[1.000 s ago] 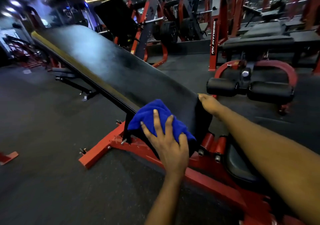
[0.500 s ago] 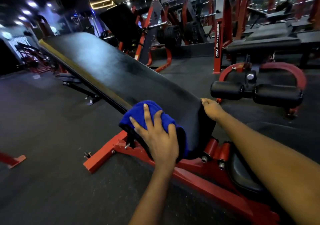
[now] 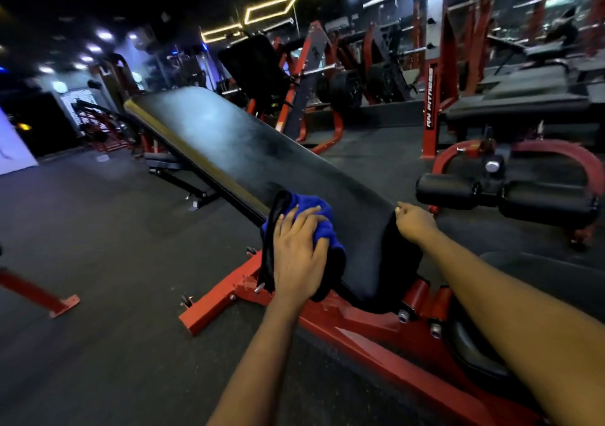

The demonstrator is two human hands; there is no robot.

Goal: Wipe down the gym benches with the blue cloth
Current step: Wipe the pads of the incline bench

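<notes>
Showing one inclined gym bench [image 3: 262, 150] under wiping, seen from the head camera. Far left: one red steel foot [image 3: 39, 298] of another machine lies on the dark rubber floor [image 3: 114, 261]. Centre: the bench's long black pad rises away to the upper left, carried on one red frame [image 3: 360, 334]. One blue cloth [image 3: 314, 207] lies bunched on the near, lower end of the pad at its left edge. The left hand [image 3: 299, 255] lies on the cloth with its grip wide, four fingers and the thumb spread flat and pressing the cloth to the pad. The right hand [image 3: 415, 225] sits at the pad's right edge, level with the cloth. Its fingers curl down past the rim, and whether that grip clamps the pad cannot be told. Right: two black foam rollers [image 3: 448, 191] sit side by side on a curved red bar. One flat bench [image 3: 517, 111] stands behind them, beside one red upright [image 3: 430, 104] lettered "AN FITNESS".
</notes>
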